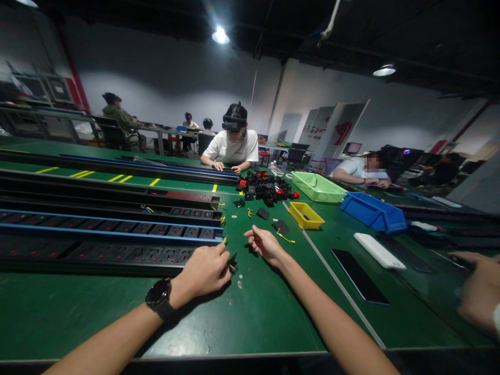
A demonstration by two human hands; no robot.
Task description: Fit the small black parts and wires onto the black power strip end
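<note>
The hands are apart: the left hand (203, 271) pinches a small dark piece (233, 264) by the end of the nearest socket strip (128, 254), probably to steady it there; the right hand (266, 246) hovers half-open, seemingly holding nothing. The strip lies parallel to others on the green worktop (97, 312), presumably keeping the ends within reach. Characters on the standing panel (339, 125) are too blurred to read.

power strips (128, 253) cut off left; co-worker's hand (479, 289) blurred.
</note>
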